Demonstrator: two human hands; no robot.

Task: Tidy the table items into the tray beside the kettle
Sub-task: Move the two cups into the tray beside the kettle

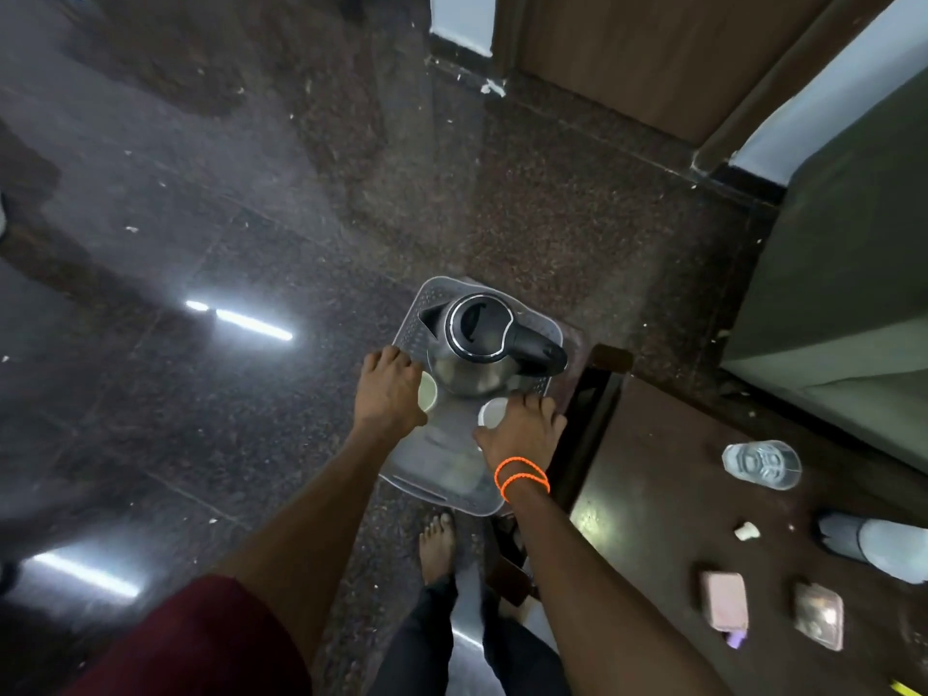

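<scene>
A dark wooden table point(703, 519) at the right carries a clear bottle point(762, 465) and two small packets point(724, 600). Off its left edge, the grey tray point(442, 474) is held over the floor, bearing the kettle point(482, 344) and two white cups point(492, 412). The left hand point(389, 389) and right hand point(522, 429) each grasp a side rim of the tray.
</scene>
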